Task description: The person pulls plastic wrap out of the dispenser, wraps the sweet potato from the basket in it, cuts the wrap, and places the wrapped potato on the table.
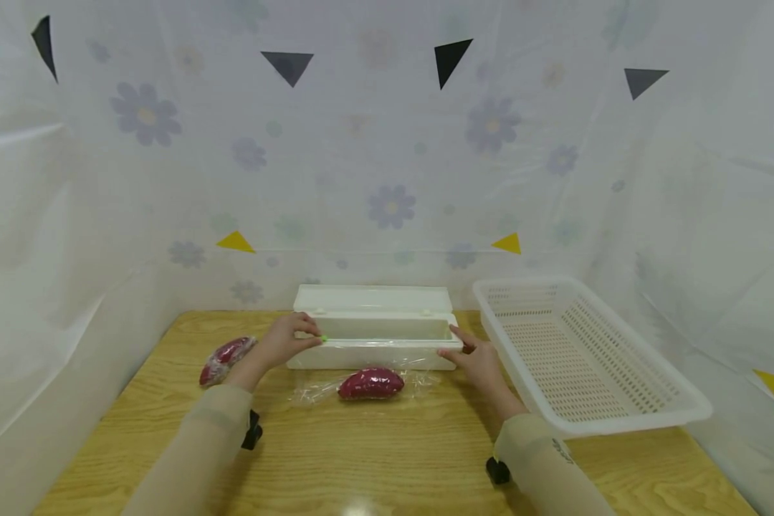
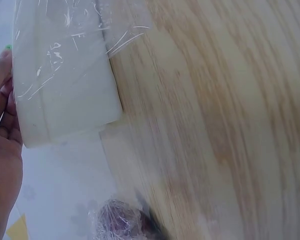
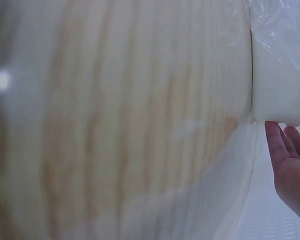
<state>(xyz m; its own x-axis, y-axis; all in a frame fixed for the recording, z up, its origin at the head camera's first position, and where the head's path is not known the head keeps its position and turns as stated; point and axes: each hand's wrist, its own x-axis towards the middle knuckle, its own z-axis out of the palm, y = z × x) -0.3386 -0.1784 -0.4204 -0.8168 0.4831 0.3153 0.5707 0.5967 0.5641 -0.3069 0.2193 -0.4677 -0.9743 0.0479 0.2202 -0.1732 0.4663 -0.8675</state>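
A long white cling film dispenser box [image 1: 374, 355] stands near the back of the table with its lid [image 1: 374, 297] raised. My left hand [image 1: 287, 340] is at its left end, thumb and fingertips pinching the small green cutter slider [image 1: 325, 338] on the front rim. At the opposite end my right hand [image 1: 480, 362] grips the corner, thumb on the front face and a finger at the rim. Clear film [image 1: 319, 391] hangs over the front and spreads on the table. On it lies a dark red-purple sweet potato [image 1: 370, 384], between the two forearms.
A second sweet potato [image 1: 227, 360], wrapped in film, lies left of the box beside the left wrist. To the right, a white perforated plastic basket [image 1: 609, 423] stands close to the right forearm. A patterned white sheet [image 1: 335, 179] hangs behind the wooden table [image 1: 361, 459].
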